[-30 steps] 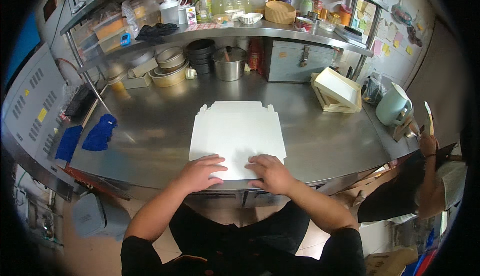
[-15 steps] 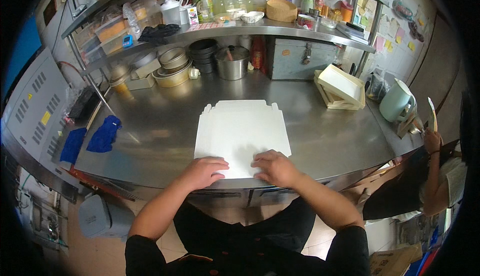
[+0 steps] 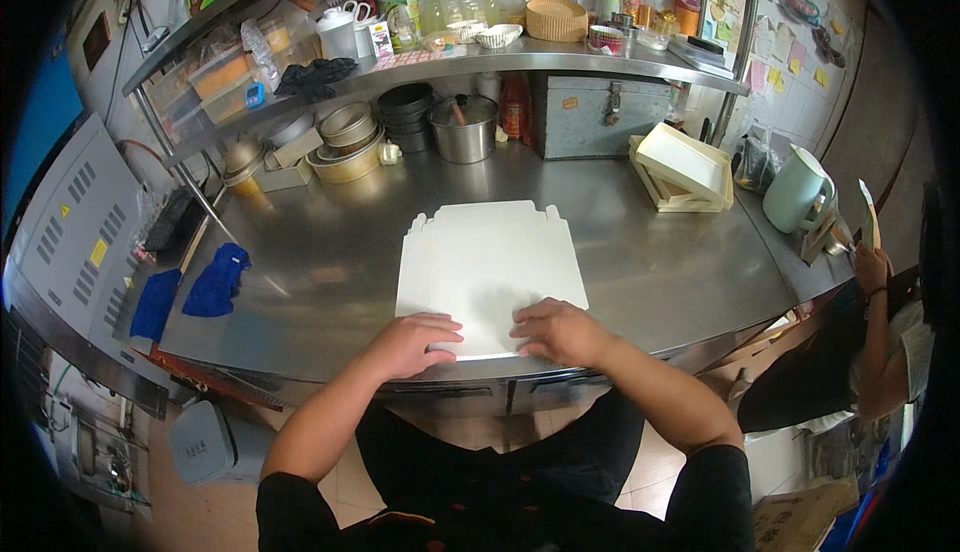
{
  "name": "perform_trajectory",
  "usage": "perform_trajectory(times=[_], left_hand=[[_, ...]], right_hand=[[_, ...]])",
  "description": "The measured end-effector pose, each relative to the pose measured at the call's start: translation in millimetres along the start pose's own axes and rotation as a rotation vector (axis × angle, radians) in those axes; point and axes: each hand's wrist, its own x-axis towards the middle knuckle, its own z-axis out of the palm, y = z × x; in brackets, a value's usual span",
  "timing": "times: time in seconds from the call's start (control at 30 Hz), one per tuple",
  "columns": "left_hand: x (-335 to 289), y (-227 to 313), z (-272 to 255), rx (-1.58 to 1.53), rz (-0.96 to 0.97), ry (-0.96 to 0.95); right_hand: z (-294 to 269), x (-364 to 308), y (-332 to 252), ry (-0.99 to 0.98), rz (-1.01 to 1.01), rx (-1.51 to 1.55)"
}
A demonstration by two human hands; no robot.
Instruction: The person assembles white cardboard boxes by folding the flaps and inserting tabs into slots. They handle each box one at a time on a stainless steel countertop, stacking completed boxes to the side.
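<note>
A flat white cardboard sheet (image 3: 490, 262) with notched far corners, like an unfolded box, lies on the steel worktable in front of me. My left hand (image 3: 412, 343) rests at its near left corner, fingers stretched over the board and thumb apart from them. Mirroring it, my right hand (image 3: 565, 334) lies on the near right part, its fingers slightly bent and pointing inward. Both palms hide the near corners. A faint shadow falls on the board between the hands.
Two blue cloths (image 3: 216, 280) lie at the table's left. Pots (image 3: 465, 130), a grey metal chest (image 3: 600, 117) and cream trays (image 3: 685, 167) line the back beneath a loaded shelf (image 3: 430, 67). At right, a co-worker's hand (image 3: 872, 270) holds something thin near a pale green kettle (image 3: 797, 190).
The whole view has shifted slightly. Both my hands keep nearly the same places on the cardboard, and the board still lies flat.
</note>
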Motion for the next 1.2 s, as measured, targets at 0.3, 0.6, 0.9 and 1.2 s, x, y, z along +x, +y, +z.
perform_trajectory(times=[0.3, 0.6, 0.9, 1.2], left_hand=[[11.3, 21.2, 26.2, 0.245, -0.054, 0.408], [23.1, 30.1, 34.1, 0.606, -0.009, 0.111], [31.4, 30.5, 55.6, 0.517, -0.082, 0.341], [87.2, 3.1, 74.8, -0.398, -0.178, 0.530]], right_hand=[[16.8, 27.7, -9.3, 0.162, 0.419, 0.069], [51.8, 23.3, -16.3, 0.273, -0.020, -0.298], [53.3, 29.8, -13.7, 0.251, 0.062, -0.344], [56.0, 77.1, 20.0, 0.364, 0.144, 0.046]])
